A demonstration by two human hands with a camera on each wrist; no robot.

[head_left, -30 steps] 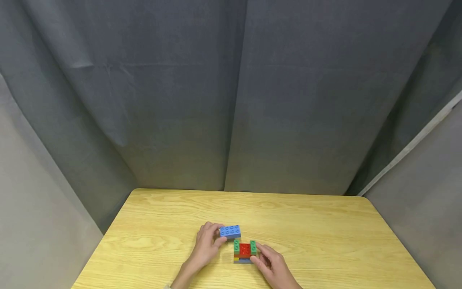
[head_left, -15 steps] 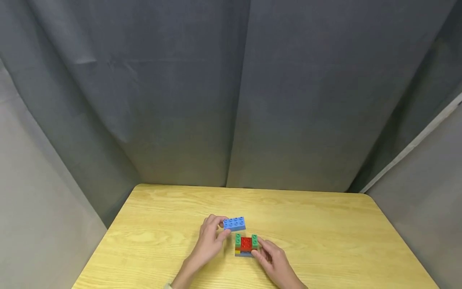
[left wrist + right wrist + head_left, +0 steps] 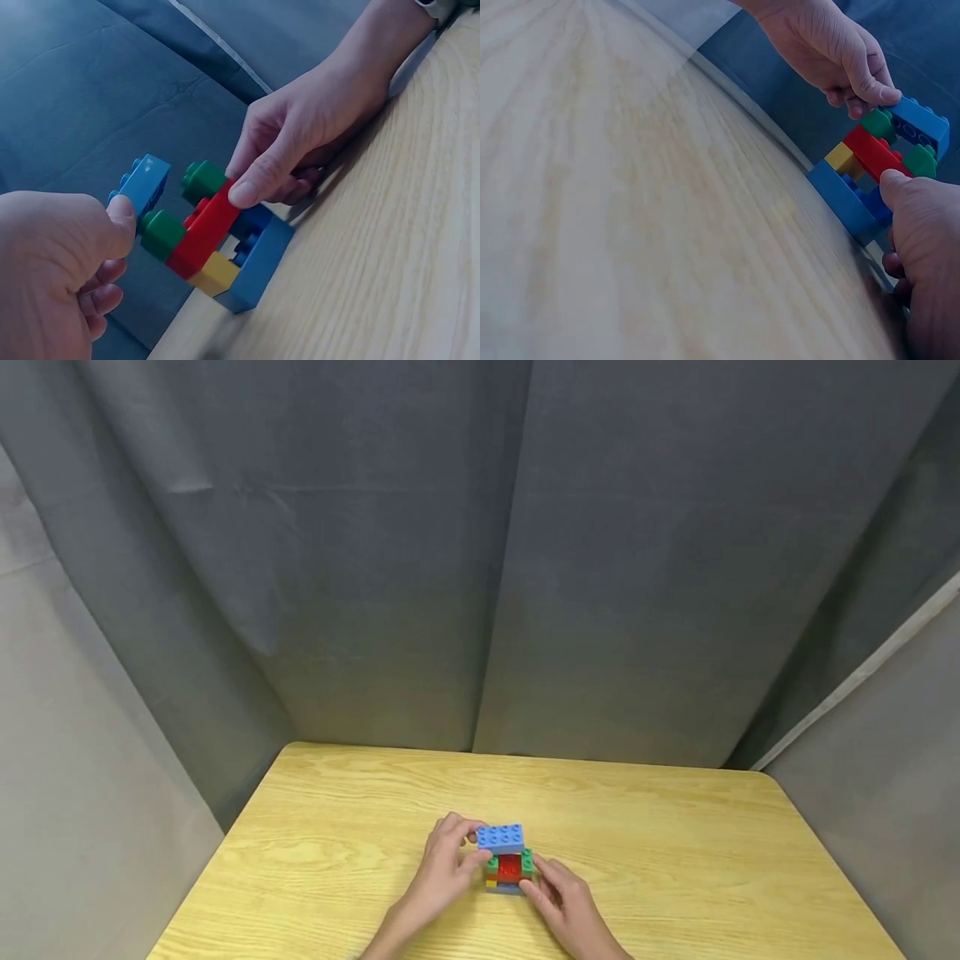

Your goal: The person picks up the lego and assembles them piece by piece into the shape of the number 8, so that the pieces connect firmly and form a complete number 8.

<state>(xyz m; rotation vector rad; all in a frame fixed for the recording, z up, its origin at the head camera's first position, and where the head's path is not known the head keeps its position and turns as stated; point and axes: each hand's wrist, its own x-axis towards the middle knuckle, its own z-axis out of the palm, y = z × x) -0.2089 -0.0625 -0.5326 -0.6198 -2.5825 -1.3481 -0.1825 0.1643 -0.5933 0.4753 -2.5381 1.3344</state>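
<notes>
My left hand (image 3: 445, 870) pinches a blue toy brick (image 3: 500, 837) by its left end, thumb on the near side. That brick hangs over a small stack of building bricks, right above its two green bricks (image 3: 880, 124). Below the green ones lies a red brick (image 3: 204, 238), and under it a yellow brick (image 3: 215, 273) at the left. A long blue brick (image 3: 259, 266) forms the base on the table, with a darker blue brick (image 3: 250, 225) on it. My right hand (image 3: 567, 906) grips the stack's right side, thumb on the red brick in the left wrist view.
The stack stands near the front middle of a wood-grain table (image 3: 675, 843). Grey curtains (image 3: 375, 568) hang behind the table's far edge, and pale panels (image 3: 67, 693) flank both sides.
My left hand has carried the blue brick to the right, from behind and left of the stack to above it. My right hand keeps its grip on the stack.
</notes>
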